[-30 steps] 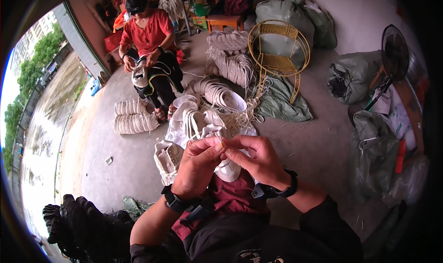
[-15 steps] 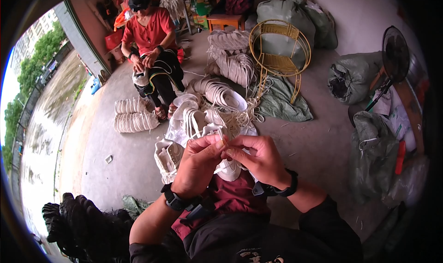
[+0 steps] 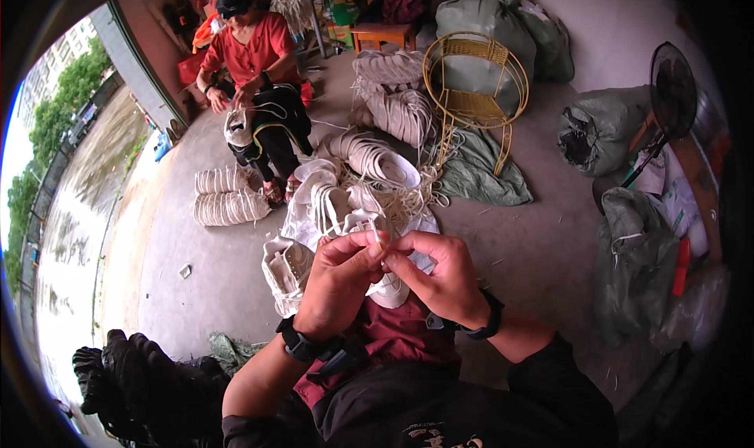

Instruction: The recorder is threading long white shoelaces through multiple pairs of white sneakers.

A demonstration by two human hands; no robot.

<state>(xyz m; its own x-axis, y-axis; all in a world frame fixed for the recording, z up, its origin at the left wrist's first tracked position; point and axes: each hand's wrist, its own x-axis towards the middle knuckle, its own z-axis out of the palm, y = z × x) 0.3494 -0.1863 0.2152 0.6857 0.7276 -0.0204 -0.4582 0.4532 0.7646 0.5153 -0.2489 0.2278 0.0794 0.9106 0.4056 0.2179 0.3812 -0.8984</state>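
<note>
Leftmost, a black pile (image 3: 129, 377) of dark items sits by your left elbow, on the grey floor (image 3: 542, 252). Two rows of stacked white soles (image 3: 228, 197) lie further out on the left. Beyond them a person in red (image 3: 255, 71) sits low, both hands on a white piece in the lap.

Your left hand (image 3: 338, 279), black watch on the wrist, is curled, thumb and forefinger pinched on a thin pale cord (image 3: 380, 248) at the centre. A white shoe upper (image 3: 289, 263) rests just left of that hand, over your knee. Whether the hand also grips the upper, you cannot tell.

Your right hand (image 3: 440, 275), dark band on the wrist, is curled too, fingertips meeting the left ones on the same cord. Both hands touch, above the heap of white uppers (image 3: 353, 189).

Right of the heap: a yellow wire frame (image 3: 475, 87) stands upright, a green sack (image 3: 479, 169) flat beneath it. Further right, tied grey bags (image 3: 601, 126) and a black fan (image 3: 671, 83).
</note>
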